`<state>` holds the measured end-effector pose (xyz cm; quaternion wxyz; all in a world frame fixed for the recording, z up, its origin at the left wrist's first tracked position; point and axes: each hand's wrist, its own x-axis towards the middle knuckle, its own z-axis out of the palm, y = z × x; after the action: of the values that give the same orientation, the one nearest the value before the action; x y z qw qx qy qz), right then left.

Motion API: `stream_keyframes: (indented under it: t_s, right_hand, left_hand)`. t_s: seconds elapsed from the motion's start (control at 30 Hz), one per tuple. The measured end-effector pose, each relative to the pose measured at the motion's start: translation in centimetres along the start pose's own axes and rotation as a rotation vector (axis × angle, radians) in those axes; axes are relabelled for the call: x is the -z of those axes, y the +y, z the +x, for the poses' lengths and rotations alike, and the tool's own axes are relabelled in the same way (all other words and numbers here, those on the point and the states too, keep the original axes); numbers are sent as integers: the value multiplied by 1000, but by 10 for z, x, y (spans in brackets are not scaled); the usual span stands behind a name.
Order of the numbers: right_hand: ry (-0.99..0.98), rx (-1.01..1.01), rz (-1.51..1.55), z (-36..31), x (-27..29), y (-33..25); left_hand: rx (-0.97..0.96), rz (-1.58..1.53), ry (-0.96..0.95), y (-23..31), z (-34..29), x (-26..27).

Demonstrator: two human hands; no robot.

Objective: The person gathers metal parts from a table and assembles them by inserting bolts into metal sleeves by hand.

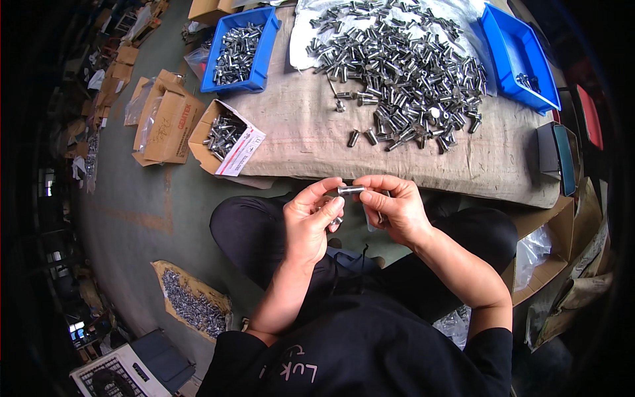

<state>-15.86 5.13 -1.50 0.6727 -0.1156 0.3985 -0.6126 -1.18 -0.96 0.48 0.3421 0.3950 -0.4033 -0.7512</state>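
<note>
Just beyond my lap, a short shiny metal pin [351, 190] with a wider end lies level between my two hands. The fingertips of my left hand [308, 215] are closed at its wider left end. A second small metal piece [337, 221] shows lower down among the left fingers. My right hand [399, 210] pinches the pin's other end between thumb and forefinger. Something small and metallic [381, 217] also shows under the right fingers, its kind unclear. On the cloth-covered table [284, 135] ahead is a big heap of similar metal pins [403, 73].
A blue bin [265, 66] of pins and an open carton [246, 147] with more stand at the table's left. At right is another blue bin [506, 56] holding a few dark pieces. Small metal parts [192, 304] lie on cardboard on the floor at left.
</note>
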Motion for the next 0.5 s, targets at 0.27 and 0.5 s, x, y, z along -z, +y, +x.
stream_keyframes:
  t_s: [0.27, 0.5]
  right_hand:
    - [-21, 66, -66, 1, 3, 5]
    - [-22, 19, 45, 1, 5, 2]
  left_hand:
    - [88, -66, 22, -4, 0, 0]
    - [37, 59, -59, -7, -1, 4]
